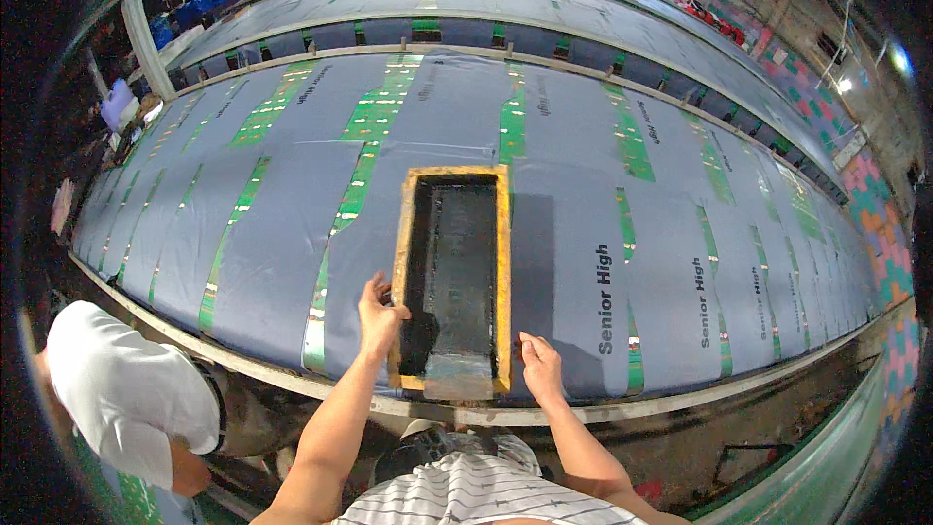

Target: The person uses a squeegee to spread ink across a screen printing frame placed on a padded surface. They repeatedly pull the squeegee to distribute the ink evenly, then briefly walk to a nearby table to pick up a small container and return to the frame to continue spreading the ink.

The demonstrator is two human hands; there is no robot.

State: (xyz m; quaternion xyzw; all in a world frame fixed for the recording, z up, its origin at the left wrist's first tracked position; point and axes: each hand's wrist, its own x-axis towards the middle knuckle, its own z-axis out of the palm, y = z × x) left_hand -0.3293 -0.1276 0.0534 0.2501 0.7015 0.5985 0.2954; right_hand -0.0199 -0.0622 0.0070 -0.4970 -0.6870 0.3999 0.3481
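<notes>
In front of me a screen printing frame (503,262) with yellow, worn edges lies on the grey fabric (282,233). Black ink coats its mesh, and dark lettering shows faintly through. A cloudy, see-through strip (459,376) covers the middle of its near edge. My left hand (381,314) grips the frame's left side, with the thumb over the rim and the fingers outside. Just off the right side is my right hand (540,366), its fingers curled in, a small gap between it and the frame. I see nothing in that hand.
Grey cut panels cover the long green table (369,160); those to the right bear dark lettering. A wooden rail (544,415) runs along the near edge. Another person in a white shirt (131,394) stands close on my left. More long tables (583,10) lie beyond.
</notes>
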